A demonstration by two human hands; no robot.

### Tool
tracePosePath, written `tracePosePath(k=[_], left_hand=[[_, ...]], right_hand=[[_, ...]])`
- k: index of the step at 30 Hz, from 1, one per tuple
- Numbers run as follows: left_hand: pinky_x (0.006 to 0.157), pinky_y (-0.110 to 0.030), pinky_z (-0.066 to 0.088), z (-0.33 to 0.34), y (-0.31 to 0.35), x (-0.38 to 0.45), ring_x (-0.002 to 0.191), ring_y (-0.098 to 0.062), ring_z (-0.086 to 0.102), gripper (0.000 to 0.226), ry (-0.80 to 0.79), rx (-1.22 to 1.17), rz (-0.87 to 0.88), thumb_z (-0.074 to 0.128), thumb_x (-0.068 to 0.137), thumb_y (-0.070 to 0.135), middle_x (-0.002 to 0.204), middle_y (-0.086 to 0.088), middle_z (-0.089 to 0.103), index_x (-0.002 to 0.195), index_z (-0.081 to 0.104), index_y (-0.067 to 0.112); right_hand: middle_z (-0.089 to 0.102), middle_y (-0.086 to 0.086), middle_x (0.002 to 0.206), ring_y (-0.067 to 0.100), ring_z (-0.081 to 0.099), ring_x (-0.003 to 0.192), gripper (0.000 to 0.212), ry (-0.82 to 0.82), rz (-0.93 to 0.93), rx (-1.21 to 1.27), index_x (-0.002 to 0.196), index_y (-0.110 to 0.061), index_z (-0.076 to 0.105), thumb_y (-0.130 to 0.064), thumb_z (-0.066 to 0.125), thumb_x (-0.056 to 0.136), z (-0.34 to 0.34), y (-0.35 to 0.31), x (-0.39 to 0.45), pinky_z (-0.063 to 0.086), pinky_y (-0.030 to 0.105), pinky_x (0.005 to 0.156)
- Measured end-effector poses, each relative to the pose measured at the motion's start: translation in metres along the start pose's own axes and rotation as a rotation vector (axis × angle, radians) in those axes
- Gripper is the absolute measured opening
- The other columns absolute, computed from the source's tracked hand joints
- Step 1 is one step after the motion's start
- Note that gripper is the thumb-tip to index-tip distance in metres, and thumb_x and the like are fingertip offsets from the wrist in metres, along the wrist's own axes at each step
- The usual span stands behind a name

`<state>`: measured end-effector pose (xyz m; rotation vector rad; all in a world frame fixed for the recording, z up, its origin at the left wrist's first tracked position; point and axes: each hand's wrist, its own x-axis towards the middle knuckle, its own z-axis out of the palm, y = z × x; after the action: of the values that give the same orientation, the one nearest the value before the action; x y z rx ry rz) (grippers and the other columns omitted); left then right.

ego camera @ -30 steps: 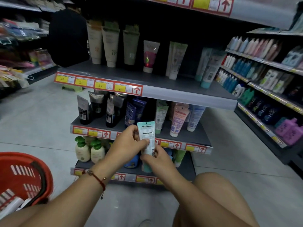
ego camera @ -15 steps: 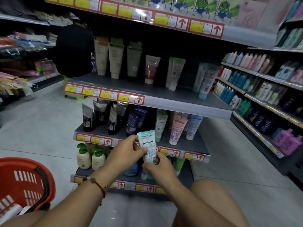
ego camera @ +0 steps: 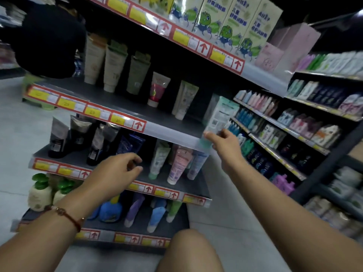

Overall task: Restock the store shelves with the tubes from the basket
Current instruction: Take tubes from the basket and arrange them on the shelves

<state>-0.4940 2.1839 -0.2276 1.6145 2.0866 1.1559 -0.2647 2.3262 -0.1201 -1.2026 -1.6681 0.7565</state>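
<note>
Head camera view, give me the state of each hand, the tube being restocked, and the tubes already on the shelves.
Right hand: pinches the teal tube, raised at the second shelf's right end.
Teal tube: held upright, cap down; blurred.
Left hand: loosely curled, holds nothing.
Shelf tubes: standing cap down, leaning back.
Green-capped bottles: upright on the bottom shelf.
</note>
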Motion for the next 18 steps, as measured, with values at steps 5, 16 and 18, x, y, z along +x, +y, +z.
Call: tracePosePath(k=[5, 16, 18], left_hand=[[0.082, -0.034, 0.052, -0.004, -0.017, 0.013, 0.092, -0.014, 0.064, 0.021, -0.02, -0.022, -0.043, 0.064, 0.092, 0.036, 0.096, 0.009, 0.068, 0.11, 0.068, 0.027], [0.08, -0.034, 0.053, -0.011, -0.035, 0.028, 0.089, -0.01, 0.062, 0.015, -0.048, -0.041, -0.041, 0.061, 0.093, 0.037, 0.095, 0.012, 0.066, 0.106, 0.066, 0.032], [0.082, -0.035, 0.053, -0.013, -0.039, 0.03, 0.091, -0.01, 0.062, 0.017, -0.06, -0.029, -0.043, 0.062, 0.092, 0.037, 0.097, 0.011, 0.067, 0.106, 0.068, 0.03]], right_hand=[[0.05, -0.006, 0.072, 0.011, 0.046, 0.063, 0.019, 0.142, -0.009, -0.125, 0.086, -0.02, 0.051, -0.013, 0.069, 0.09, -0.022, 0.001, 0.065, 0.038, 0.022, 0.056], [0.053, 0.011, 0.115, 0.024, 0.048, 0.097, 0.038, 0.099, 0.155, -0.347, 0.136, -0.004, 0.038, -0.012, 0.047, 0.101, -0.005, 0.038, 0.115, 0.041, 0.034, 0.083], [0.055, 0.016, 0.124, 0.026, 0.049, 0.096, 0.043, 0.116, 0.176, -0.355, 0.14, -0.005, 0.035, -0.015, 0.047, 0.099, -0.003, 0.042, 0.118, 0.043, 0.037, 0.083]])
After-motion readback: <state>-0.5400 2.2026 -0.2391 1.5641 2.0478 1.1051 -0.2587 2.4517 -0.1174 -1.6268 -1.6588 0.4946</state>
